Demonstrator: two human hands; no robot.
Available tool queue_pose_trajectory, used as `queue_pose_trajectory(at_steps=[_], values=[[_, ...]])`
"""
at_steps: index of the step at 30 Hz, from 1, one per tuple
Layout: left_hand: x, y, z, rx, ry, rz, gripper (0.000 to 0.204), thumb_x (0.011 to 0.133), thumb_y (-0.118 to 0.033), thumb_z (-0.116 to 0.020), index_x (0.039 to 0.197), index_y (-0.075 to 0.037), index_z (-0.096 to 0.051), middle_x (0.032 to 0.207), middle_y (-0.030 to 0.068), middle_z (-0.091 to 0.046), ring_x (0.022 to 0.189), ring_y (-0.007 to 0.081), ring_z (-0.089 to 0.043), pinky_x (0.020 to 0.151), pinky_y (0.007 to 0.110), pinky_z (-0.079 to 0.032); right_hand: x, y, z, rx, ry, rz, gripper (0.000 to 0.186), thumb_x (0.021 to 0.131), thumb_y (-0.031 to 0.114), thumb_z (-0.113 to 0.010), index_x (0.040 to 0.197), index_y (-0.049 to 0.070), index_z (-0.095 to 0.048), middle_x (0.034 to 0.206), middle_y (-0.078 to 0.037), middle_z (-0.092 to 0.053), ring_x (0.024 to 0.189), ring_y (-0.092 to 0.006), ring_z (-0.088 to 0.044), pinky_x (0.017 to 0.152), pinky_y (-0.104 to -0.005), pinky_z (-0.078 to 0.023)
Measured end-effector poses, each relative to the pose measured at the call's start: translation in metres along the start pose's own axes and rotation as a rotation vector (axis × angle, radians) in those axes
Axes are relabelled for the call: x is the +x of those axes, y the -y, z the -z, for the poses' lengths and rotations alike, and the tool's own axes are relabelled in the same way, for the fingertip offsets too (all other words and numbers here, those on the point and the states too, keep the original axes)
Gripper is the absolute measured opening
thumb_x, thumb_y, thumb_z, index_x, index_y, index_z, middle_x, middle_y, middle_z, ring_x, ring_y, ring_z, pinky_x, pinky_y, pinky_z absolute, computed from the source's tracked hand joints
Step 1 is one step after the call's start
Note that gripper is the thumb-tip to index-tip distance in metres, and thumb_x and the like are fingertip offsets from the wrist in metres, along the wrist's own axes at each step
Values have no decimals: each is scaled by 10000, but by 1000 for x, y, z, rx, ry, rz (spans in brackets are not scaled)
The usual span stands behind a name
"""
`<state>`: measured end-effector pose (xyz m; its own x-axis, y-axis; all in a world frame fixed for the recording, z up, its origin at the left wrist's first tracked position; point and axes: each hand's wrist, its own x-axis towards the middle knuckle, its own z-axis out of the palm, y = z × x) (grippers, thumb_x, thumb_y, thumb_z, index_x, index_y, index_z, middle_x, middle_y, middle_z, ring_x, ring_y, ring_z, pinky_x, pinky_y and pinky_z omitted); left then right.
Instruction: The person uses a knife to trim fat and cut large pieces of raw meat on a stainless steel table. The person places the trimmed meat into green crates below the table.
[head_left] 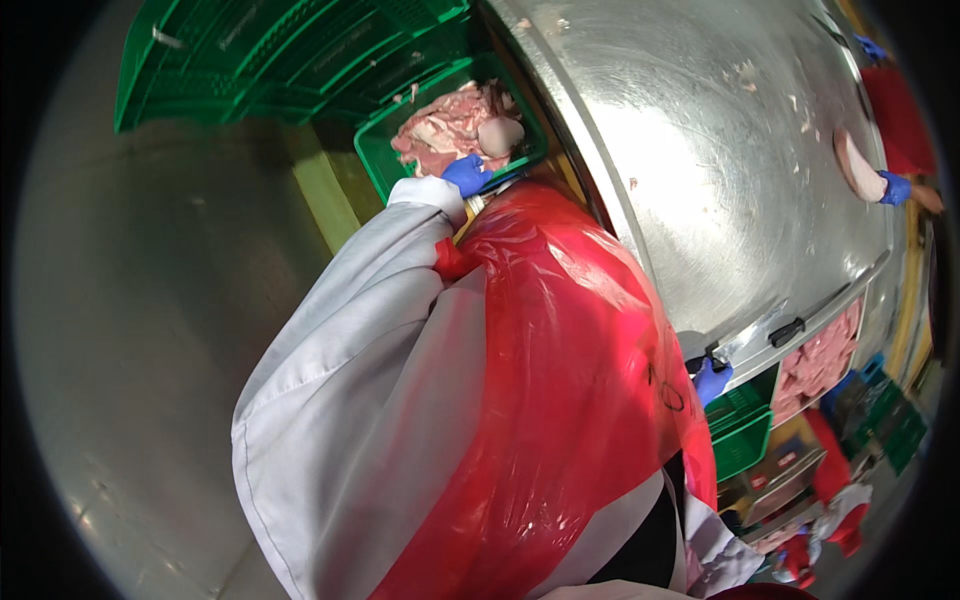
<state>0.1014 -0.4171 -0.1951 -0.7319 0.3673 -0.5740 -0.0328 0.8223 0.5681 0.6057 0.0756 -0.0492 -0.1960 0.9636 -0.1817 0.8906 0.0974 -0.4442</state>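
Note:
My left hand (466, 175), in a blue glove, reaches down to the near rim of a green crate (372, 163). Its fingers are curled beside the meat pieces (440, 130), and what they grip is hidden. A pale rounded piece (500, 136) lies on the meat at the right. My right hand (712, 381), also gloved in blue, is closed round the black handle of a knife (697, 364) at the corner of the metal table. A second black-handled knife (787, 332) rests at the table's edge close by.
The metal table (700, 190) carries small meat scraps. Across it, a co-worker's gloved hand (894, 188) touches a pale meat piece (857, 165). A large green crate (250, 60) stands at the upper left. Further right are another green crate (742, 445) and a tray's meat (818, 355).

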Motion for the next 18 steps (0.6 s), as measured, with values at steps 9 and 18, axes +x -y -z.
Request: queue_pose_trajectory(at_steps=[9,18], values=[[-80,165,-76,331,194,288,650,915,-529,-535,1337,-39,-602,1371,194,-603,1257,337,-580,1082,415,-442,23,127,-46,542,518,244,256,914,-27,-630,1087,50,-457,833,-78,-597,602,-174,-628,561,-315,-546],[-60,300,-21,162,-341,664,448,885,-371,-665,1170,-26,-636,1123,222,-690,1066,384,-655,921,445,-519,-107,218,-117,697,333,108,309,876,-90,-617,1083,89,-475,827,-42,-574,682,-147,-595,615,-287,-522]])
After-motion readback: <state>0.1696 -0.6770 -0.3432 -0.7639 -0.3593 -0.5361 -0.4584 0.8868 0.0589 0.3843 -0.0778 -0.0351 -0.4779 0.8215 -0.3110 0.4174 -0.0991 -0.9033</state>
